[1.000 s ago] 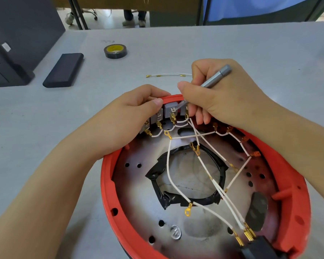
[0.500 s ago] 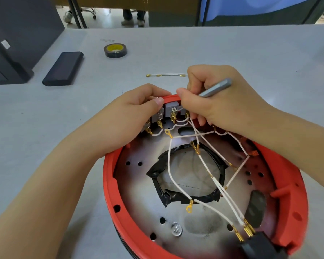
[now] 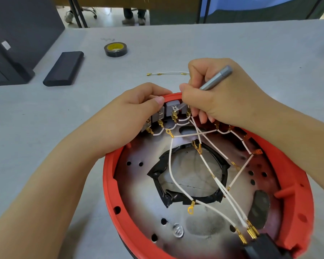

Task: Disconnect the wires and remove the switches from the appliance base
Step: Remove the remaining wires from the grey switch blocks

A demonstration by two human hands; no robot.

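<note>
One yellow-cored tape roll (image 3: 115,49), lettering unreadable

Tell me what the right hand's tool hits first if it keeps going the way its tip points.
Most likely the terminal on the middle grey switch: the right hand angles the tool down-left, and its tip sits right at that terminal. Actual contact is unclear.
</note>
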